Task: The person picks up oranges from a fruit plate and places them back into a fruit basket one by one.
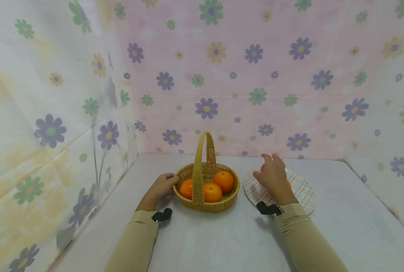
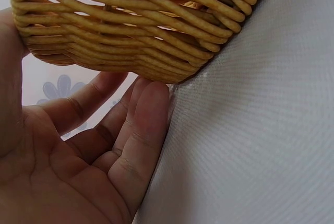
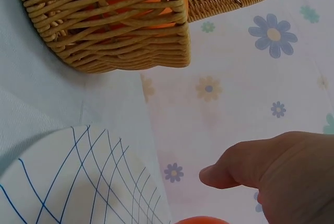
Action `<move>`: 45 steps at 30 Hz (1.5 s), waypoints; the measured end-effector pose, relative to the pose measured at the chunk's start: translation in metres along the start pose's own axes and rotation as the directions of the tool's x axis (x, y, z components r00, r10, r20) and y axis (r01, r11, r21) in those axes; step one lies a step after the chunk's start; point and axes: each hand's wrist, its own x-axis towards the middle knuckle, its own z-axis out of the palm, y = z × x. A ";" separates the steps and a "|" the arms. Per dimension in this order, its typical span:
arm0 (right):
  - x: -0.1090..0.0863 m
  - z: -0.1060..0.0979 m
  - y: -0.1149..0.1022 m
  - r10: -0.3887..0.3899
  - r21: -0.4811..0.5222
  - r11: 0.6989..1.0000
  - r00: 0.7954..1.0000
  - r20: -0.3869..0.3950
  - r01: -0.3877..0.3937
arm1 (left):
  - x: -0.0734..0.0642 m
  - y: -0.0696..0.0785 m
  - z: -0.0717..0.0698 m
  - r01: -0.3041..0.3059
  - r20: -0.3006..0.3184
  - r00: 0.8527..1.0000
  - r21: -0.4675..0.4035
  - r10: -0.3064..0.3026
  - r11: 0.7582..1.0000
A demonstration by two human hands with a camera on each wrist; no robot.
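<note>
Flower-printed cloth (image 1: 236,90) in pink and white hangs behind and beside a desk (image 1: 205,241) covered in white fabric. On it stands a yellow-brown oval wicker basket (image 1: 219,207), its long axis running left to right, its tall handle (image 1: 197,166) arching across from near to far. Just right of the basket lies a round white plate (image 1: 305,189) with crossing lines, bearing orange-coloured fruit (image 1: 289,184). That plated fruit sits below the right hand (image 1: 273,178), the nearer one, whose grip looks released, thumb apart from it. At the basket's left end, the left hand (image 1: 162,185) grasps the wicker. Counted: one basket, three glossy round oranges (image 1: 224,181) inside it, one plate; how many fruits the right hand covers, I cannot tell.
</note>
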 end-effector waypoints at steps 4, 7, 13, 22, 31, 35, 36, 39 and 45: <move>0.000 0.000 0.004 -0.011 -0.076 0.997 1.000 0.017 0.012 | 0.000 0.001 0.000 -0.002 -0.001 1.000 -0.001 0.002 1.000; 0.000 0.001 0.006 -0.007 -0.116 0.993 0.999 0.036 0.011 | 0.000 0.001 0.000 0.000 -0.005 1.000 0.000 0.000 1.000; -0.001 0.000 0.006 0.016 -0.152 0.988 0.999 0.044 -0.010 | 0.002 0.001 -0.001 0.004 -0.005 1.000 -0.008 -0.004 1.000; -0.001 0.002 0.006 0.027 -0.223 0.975 0.995 0.094 -0.006 | 0.001 0.001 -0.002 0.017 -0.012 1.000 0.006 -0.017 1.000; -0.003 0.004 0.008 0.015 -0.239 0.971 0.997 0.071 0.003 | 0.001 -0.001 -0.001 0.016 -0.008 1.000 0.017 -0.016 1.000; -0.004 0.004 0.007 0.029 -0.242 0.970 0.997 0.074 -0.010 | 0.001 -0.001 -0.001 0.009 -0.004 1.000 0.006 -0.009 1.000; -0.004 0.004 0.007 0.036 -0.242 0.970 0.997 0.075 -0.016 | 0.002 -0.001 -0.001 0.008 -0.004 1.000 0.005 -0.008 1.000; -0.004 0.004 0.006 0.057 -0.239 0.970 0.995 0.076 -0.037 | 0.002 -0.001 0.000 0.007 -0.006 1.000 0.004 -0.007 1.000; -0.004 0.004 0.007 0.057 -0.241 0.970 0.996 0.069 -0.039 | 0.001 -0.001 0.000 0.015 -0.007 1.000 0.001 -0.015 1.000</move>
